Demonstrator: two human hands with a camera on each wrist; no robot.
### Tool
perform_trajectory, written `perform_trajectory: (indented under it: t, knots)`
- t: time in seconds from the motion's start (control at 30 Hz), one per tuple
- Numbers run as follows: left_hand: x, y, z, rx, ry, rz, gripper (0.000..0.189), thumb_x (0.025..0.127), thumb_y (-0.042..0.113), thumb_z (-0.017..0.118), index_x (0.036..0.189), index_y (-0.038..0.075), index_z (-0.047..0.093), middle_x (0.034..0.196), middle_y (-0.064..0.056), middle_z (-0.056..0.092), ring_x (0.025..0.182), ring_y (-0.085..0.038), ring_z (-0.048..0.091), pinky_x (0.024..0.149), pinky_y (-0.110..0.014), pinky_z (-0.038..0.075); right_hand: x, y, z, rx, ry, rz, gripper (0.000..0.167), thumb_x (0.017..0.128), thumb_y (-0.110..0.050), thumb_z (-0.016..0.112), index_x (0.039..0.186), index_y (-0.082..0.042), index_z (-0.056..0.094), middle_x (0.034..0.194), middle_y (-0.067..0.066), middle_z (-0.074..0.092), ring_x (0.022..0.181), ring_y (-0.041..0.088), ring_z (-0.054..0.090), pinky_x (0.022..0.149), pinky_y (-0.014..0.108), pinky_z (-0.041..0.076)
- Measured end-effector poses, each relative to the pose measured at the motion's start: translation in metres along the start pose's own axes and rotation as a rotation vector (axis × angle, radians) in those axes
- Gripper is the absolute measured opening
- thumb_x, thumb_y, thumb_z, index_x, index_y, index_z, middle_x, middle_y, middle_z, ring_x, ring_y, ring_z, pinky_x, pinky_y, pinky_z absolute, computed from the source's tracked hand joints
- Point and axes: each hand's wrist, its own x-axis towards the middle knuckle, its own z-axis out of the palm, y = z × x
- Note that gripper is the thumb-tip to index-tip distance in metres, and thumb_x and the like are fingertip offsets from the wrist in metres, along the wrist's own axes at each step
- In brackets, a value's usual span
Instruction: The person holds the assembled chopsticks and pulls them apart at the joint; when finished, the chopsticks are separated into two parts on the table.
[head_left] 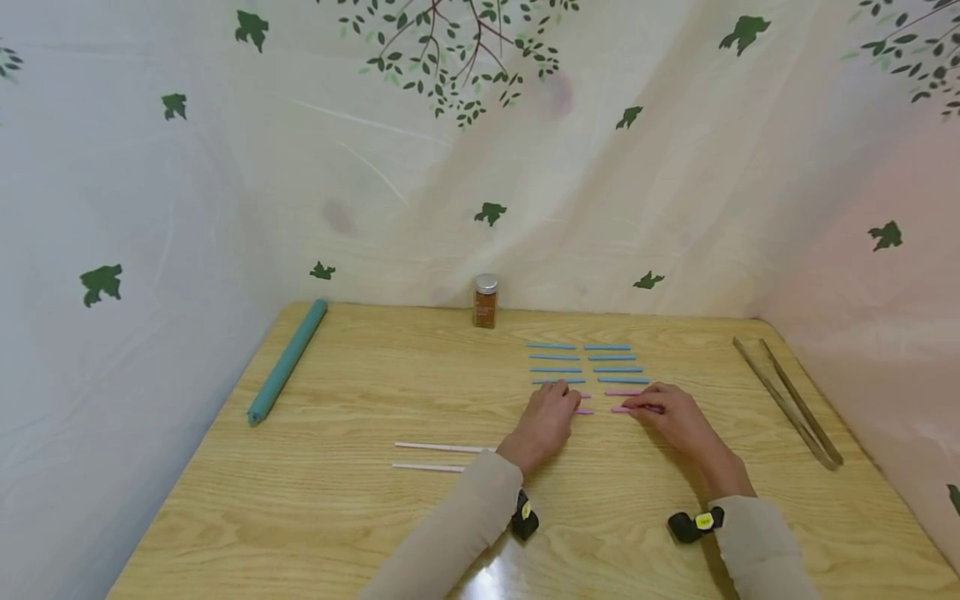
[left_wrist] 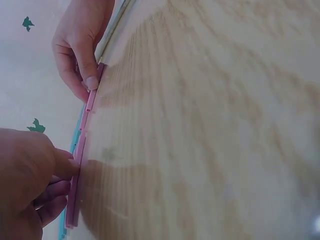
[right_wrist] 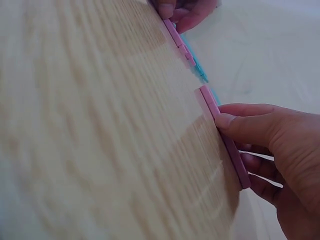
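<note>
My left hand point(head_left: 546, 421) pinches a pink stick point(left_wrist: 73, 205) lying at the tabletop, its thumb on the near side and the other fingers curled behind. Over to the right, my right hand point(head_left: 671, 412) holds another pink stick point(right_wrist: 232, 150) between thumb and fingers, low over the wood. Just beyond it lies one more pink stick point(head_left: 621, 392), partly covered by that hand. Behind the hands, several short blue sticks point(head_left: 617, 369) lie in two side-by-side columns, roughly parallel. The pink sticks continue these columns toward me.
Two slim white sticks point(head_left: 438, 447) lie left of my left forearm, which covers their ends. A teal rolled tube point(head_left: 287, 362) lies at the left edge, metal tongs point(head_left: 787, 408) at the right. A silver-lidded spice jar point(head_left: 486, 302) stands at the back, before a printed curtain point(head_left: 420, 250).
</note>
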Motion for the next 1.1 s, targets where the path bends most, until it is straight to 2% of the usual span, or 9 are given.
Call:
perform_trajectory:
  t: [0.1,0.23,0.33,0.47,0.67,0.9,1.1]
  knots:
    - [-0.005,-0.005,-0.006,0.023,0.03,0.027,0.018,0.099,0.016,0.051,0.112,0.015,0.063,0.103,0.0,0.057,0.092,-0.017,0.053,0.082,-0.03,0.047,0.002,-0.004,-0.003,-0.034,0.004,-0.034,0.012,0.082,-0.005,0.072,0.094,-0.006,0.076,0.08,-0.001,0.064,0.071,0.01,0.05,0.062,0.028,0.041]
    - [-0.014,-0.019,-0.019,-0.029,0.065,0.046,0.015,0.097,0.019,0.055,0.109,0.015,0.063,0.102,0.001,0.057,0.091,-0.017,0.053,0.081,-0.029,0.046,0.008,-0.015,-0.006,-0.07,0.01,-0.08,0.017,0.083,-0.007,0.072,0.099,-0.008,0.075,0.077,-0.003,0.059,0.068,0.009,0.045,0.062,0.029,0.039]
    - [-0.022,-0.031,-0.029,-0.079,0.069,0.04,0.014,0.094,0.018,0.059,0.107,0.016,0.064,0.101,0.002,0.057,0.091,-0.017,0.052,0.081,-0.028,0.045,0.013,-0.026,-0.007,-0.041,-0.003,-0.062,0.02,0.084,-0.012,0.072,0.104,-0.011,0.075,0.083,-0.003,0.061,0.074,0.011,0.051,0.066,0.031,0.042]
    - [-0.033,-0.049,-0.037,-0.123,0.078,0.035,0.014,0.094,0.016,0.059,0.106,0.015,0.065,0.099,0.001,0.057,0.088,-0.017,0.052,0.08,-0.029,0.045,0.016,-0.039,-0.005,0.034,-0.037,-0.007,0.022,0.086,-0.015,0.07,0.107,-0.009,0.072,0.098,0.003,0.065,0.092,0.022,0.059,0.077,0.04,0.048]
    - [-0.048,-0.072,-0.044,-0.178,0.121,0.014,0.01,0.092,0.014,0.061,0.1,0.012,0.066,0.093,-0.001,0.058,0.085,-0.018,0.053,0.077,-0.029,0.046,0.021,-0.055,0.005,0.096,-0.056,0.006,0.024,0.089,-0.01,0.067,0.112,-0.005,0.069,0.104,0.007,0.064,0.093,0.026,0.06,0.076,0.037,0.048]
    - [-0.067,-0.098,-0.051,-0.292,0.088,-0.044,0.01,0.093,0.012,0.061,0.101,0.009,0.065,0.094,-0.002,0.057,0.09,-0.018,0.053,0.081,-0.031,0.048,0.029,-0.074,0.023,0.137,-0.07,-0.025,0.026,0.088,-0.007,0.067,0.113,-0.004,0.067,0.1,0.008,0.063,0.09,0.023,0.059,0.077,0.039,0.051]
    - [-0.094,-0.126,-0.054,-0.426,0.048,-0.108,0.009,0.093,0.01,0.06,0.099,0.007,0.066,0.093,-0.002,0.057,0.09,-0.016,0.055,0.082,-0.033,0.05,0.033,-0.096,0.038,0.222,-0.112,-0.011,0.032,0.088,-0.009,0.068,0.119,-0.004,0.063,0.098,0.007,0.063,0.088,0.017,0.057,0.074,0.03,0.051]
